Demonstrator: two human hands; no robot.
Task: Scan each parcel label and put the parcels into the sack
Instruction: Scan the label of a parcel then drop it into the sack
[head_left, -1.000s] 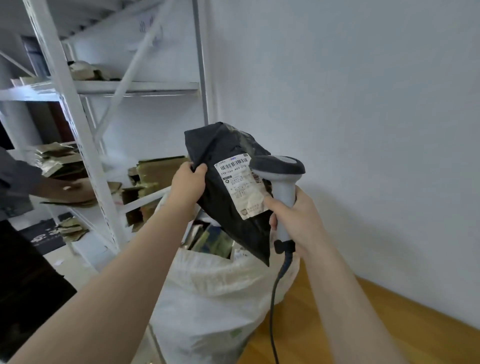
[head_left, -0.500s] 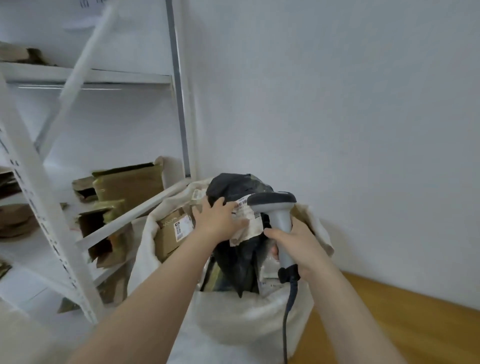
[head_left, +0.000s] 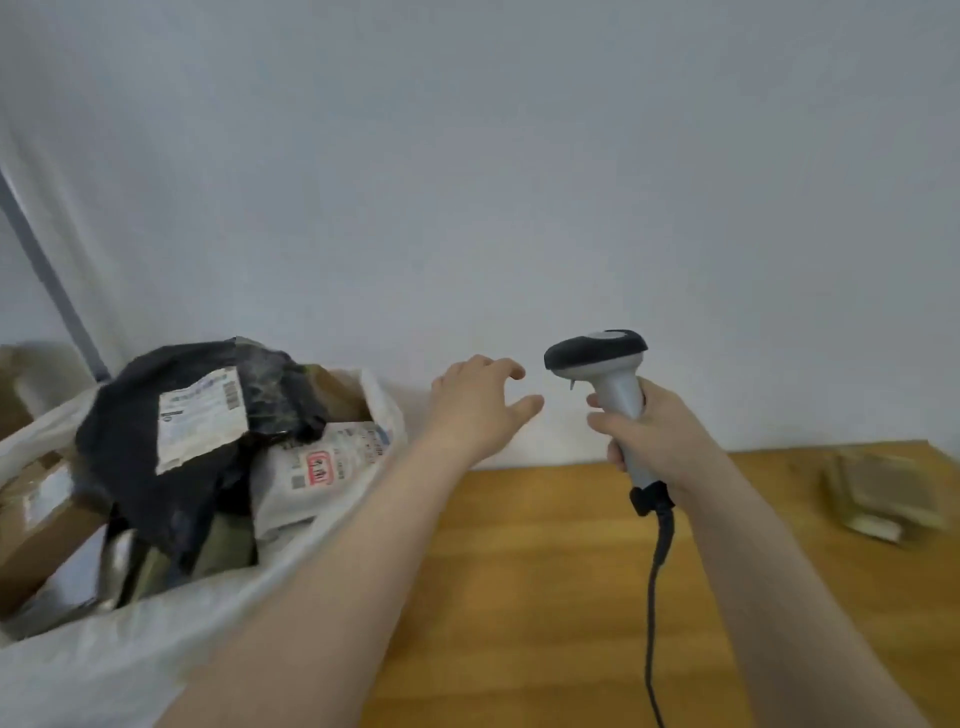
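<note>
A black parcel (head_left: 135, 467) with a white label lies on top of the pile inside the white sack (head_left: 130, 654) at the left. Under it sits a white parcel (head_left: 311, 478) with a red mark, and brown boxes (head_left: 36, 540) fill the sack's left side. My left hand (head_left: 480, 402) hovers empty to the right of the sack, fingers relaxed and apart. My right hand (head_left: 652, 431) grips the handle of a grey barcode scanner (head_left: 602, 364), whose black cable (head_left: 657, 587) hangs down over the floor.
A wooden surface (head_left: 545, 571) spreads under both arms. A brownish parcel (head_left: 878, 493), blurred, lies on it at the far right. A white wall (head_left: 519, 182) stands close behind. A grey shelf post (head_left: 47, 275) slants at the left edge.
My left hand has let go of the black parcel, which now lies in the sack, and has moved right. The view has swung right, off the shelves. The scanner stays in my right hand.
</note>
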